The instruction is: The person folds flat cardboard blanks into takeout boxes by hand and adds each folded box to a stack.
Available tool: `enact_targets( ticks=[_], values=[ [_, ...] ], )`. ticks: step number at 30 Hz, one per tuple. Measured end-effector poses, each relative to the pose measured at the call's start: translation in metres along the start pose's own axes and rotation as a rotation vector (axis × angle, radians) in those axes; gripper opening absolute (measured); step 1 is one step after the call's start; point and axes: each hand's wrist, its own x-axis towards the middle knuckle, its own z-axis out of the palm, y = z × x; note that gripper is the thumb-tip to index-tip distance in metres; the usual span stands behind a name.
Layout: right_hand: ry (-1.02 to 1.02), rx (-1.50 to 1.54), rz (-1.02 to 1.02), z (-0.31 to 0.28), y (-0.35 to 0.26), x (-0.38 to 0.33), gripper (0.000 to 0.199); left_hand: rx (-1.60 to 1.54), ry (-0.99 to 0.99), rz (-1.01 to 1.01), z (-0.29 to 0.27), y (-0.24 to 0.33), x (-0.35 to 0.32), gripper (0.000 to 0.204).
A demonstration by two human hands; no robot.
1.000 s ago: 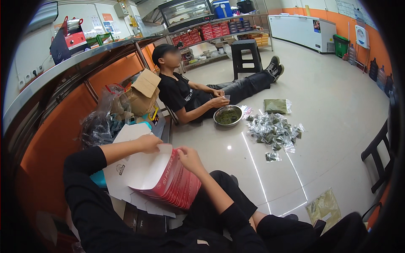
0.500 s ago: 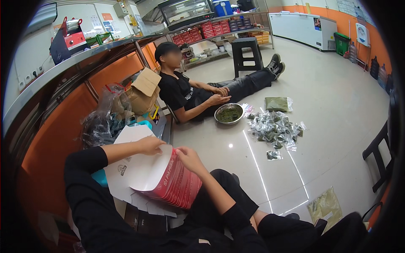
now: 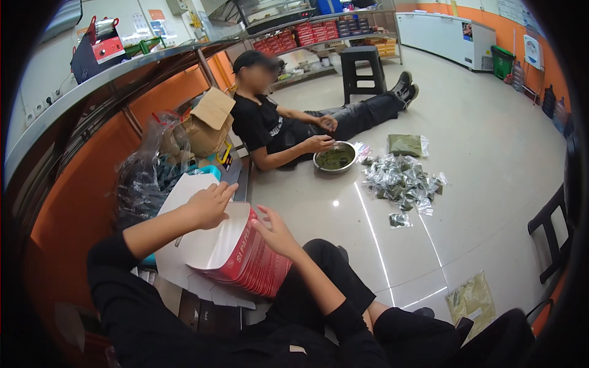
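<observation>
A nested stack of red cardboard food boxes (image 3: 261, 260) with white insides lies tilted between my arms, beside my knee. White cardboard flaps (image 3: 172, 260) spread out on its left. Over the far white flap of the top box, my left hand (image 3: 210, 205) has its fingers stretched out and grips nothing. My right hand (image 3: 276, 233) is at the red right-hand rim of the stack, fingers apart and thumb near the edge. Whether its fingertips touch the rim, I cannot tell.
A co-worker (image 3: 261, 126) sits on the floor ahead, one hand at a metal bowl (image 3: 335, 161) of dark green stuff. Small filled plastic packets (image 3: 402, 181) lie heaped to the right. A steel table (image 3: 153, 67) runs along the left; a black stool (image 3: 362, 73) stands beyond.
My left hand has let go of the top box's edge, and its fingers have straightened. My right fingers have loosened from the rim. The co-worker's hands have parted, one moving to the bowl.
</observation>
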Motion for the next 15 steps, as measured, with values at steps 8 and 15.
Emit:
enact_targets(
  ticks=[8, 15],
  values=[
    [-0.122, 0.117, 0.017, -0.002, -0.016, -0.051, 0.068, -0.519, -0.421, -0.239, -0.032, 0.061, -0.078, 0.03],
    [-0.105, 0.021, -0.012, -0.008, -0.01, -0.086, 0.067, -1.119, -0.407, -0.393, -0.001, 0.065, -0.094, 0.029]
  ],
)
